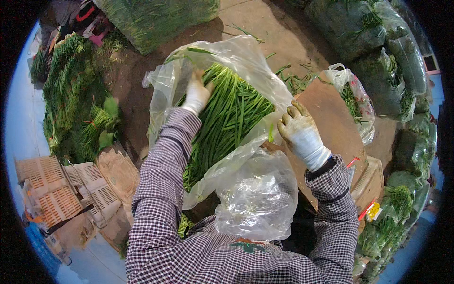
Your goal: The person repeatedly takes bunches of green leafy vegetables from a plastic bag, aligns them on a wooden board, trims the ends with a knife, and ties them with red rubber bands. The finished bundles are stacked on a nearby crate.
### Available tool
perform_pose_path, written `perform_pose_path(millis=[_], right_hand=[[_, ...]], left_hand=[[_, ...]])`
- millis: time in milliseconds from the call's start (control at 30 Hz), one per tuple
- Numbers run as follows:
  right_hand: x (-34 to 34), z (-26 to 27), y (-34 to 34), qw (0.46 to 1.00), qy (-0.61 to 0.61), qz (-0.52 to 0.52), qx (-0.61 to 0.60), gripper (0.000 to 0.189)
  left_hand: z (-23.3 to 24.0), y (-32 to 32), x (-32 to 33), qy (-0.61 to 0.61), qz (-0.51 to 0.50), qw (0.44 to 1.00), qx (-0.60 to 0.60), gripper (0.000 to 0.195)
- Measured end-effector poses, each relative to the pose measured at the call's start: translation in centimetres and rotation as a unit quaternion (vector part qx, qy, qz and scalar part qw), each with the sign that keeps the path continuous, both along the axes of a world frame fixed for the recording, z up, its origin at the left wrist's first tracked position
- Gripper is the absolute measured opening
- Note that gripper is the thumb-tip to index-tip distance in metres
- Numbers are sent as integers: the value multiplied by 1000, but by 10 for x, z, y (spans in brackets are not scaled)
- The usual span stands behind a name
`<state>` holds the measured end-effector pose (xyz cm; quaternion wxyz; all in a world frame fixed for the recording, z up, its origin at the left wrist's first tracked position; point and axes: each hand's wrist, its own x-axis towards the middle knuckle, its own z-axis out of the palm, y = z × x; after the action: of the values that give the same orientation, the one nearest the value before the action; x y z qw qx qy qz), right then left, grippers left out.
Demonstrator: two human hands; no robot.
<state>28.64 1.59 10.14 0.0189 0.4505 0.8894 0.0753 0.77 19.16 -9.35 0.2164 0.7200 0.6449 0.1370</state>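
Note:
A large clear plastic bag (234, 53) lies wide-mouthed before me, with a thick mass of long green leafy stalks (230, 117) inside, pale ends towards the top. My left hand (197, 93), in a white glove, reaches into the bag at the left of the stalks; its fingertips are blurred, and I cannot tell whether they grip anything. My right hand (299, 129), in a soiled white glove, pinches the bag's rim on the right side. A crumpled clear plastic sheet or bag (257, 191) rests against my lap.
Bundled greens (67, 96) are heaped at the left, above plastic crates (53, 191). A brown board (330, 120) stands at my right, beside a small carrier bag of greens (358, 103). Filled bags (408, 64) line the right. Another large filled bag (159, 21) lies ahead.

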Motion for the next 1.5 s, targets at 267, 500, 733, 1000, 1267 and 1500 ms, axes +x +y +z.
perform_pose_path(millis=[267, 500, 733, 1000, 1267, 1500], right_hand=[[3, -5, -4, 999, -33, -10, -37, 20], [-1, -17, 0, 1000, -8, -17, -20, 23], [5, -9, 0, 997, 1, -53, -50, 23], [-7, -19, 6, 994, -47, -61, -73, 31], [-59, 23, -2, 917, 312, 45, -243, 75], [-106, -137, 96, 557, 610, -443, -348, 111]], left_hand=[[-31, -5, 31, 95, 62, 989, -91, 128], [-22, -26, 42, 229, -11, 963, -143, 135], [-35, 3, 15, 141, 42, 970, -195, 127], [-58, 23, -3, 100, 29, 970, -219, 123], [-86, 10, -32, -199, 41, 963, -175, 102], [-65, -12, -64, -343, -40, 914, -215, 66]])
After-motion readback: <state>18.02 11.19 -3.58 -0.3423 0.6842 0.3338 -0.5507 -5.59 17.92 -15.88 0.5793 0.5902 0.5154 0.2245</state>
